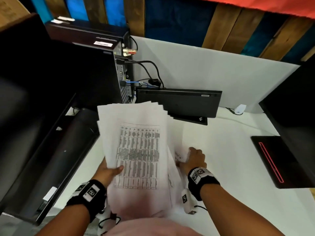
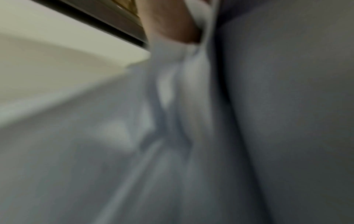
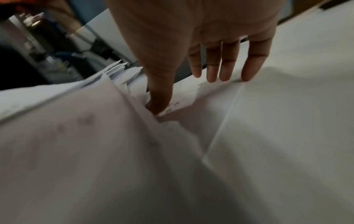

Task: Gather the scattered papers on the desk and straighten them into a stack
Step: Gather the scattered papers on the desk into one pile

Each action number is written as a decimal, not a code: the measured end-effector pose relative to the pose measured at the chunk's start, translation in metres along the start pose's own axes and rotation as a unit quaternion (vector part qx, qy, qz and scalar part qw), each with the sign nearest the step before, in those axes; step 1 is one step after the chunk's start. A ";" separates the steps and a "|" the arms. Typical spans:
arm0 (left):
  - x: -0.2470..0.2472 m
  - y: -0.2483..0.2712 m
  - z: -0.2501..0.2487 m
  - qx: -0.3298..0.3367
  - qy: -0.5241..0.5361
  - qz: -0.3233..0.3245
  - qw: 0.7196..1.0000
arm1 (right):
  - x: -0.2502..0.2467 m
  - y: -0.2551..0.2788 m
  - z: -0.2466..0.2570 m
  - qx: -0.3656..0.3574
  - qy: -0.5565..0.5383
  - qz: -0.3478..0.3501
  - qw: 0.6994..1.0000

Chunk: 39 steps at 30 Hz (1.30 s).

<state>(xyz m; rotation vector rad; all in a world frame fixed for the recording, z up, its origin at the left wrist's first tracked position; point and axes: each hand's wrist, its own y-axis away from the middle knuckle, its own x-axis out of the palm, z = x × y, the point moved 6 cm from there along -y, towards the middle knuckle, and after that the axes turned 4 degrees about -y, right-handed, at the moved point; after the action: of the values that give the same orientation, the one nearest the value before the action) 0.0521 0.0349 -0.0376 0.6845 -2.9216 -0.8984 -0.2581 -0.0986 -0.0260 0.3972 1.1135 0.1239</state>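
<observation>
My left hand (image 1: 111, 171) grips an uneven bundle of printed papers (image 1: 136, 142), thumb on the top sheet with its table of text, fingers hidden beneath. The bundle tilts up over the desk's left side, its far corners fanned out. The left wrist view shows only blurred papers (image 2: 182, 106) and a bit of the hand (image 2: 168, 22). My right hand (image 1: 191, 156) is at the bundle's right edge. In the right wrist view its fingers (image 3: 226, 66) are straight, tips touching a loose white sheet (image 3: 287, 121) flat on the desk, and the thumb points down against the bundle's edge.
The white desk (image 1: 238, 210) holds a black keyboard (image 1: 179, 103) propped on edge at the back, a computer tower (image 1: 95, 70) with cables at the left, a closed black laptop (image 1: 276, 160) with a red stripe at the right, and a dark monitor (image 1: 293, 92) beyond it.
</observation>
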 end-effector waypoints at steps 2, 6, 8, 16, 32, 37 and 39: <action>-0.015 -0.001 0.009 -0.028 0.001 -0.026 0.999 | 0.011 0.006 0.008 -0.027 0.026 0.025 0.999; -0.029 -0.007 0.034 -0.088 -0.009 -0.029 0.996 | 0.025 0.012 0.011 0.010 -0.064 0.089 0.994; -0.027 -0.009 0.038 -0.114 -0.021 -0.027 0.993 | 0.018 0.014 0.008 0.007 -0.075 0.078 0.994; 0.001 -0.023 0.009 -0.099 -0.175 -0.016 0.980 | 0.012 0.037 -0.025 0.009 -0.076 0.291 0.954; 0.072 -0.037 -0.022 -0.007 -0.118 0.073 0.990 | -0.026 0.008 -0.035 0.053 -0.477 0.127 0.868; 0.059 -0.048 -0.035 0.123 -0.480 -0.014 0.869 | -0.061 0.014 -0.077 0.112 -0.545 0.048 0.829; 0.070 -0.045 -0.030 0.145 -0.591 0.004 0.793 | -0.069 0.015 -0.086 0.128 -0.544 0.033 0.829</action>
<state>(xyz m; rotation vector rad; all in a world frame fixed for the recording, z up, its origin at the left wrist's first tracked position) 0.0114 -0.0430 -0.0448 0.0035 -4.2110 -1.1855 -0.3638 -0.0839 0.0053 0.6313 -0.0302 -0.1900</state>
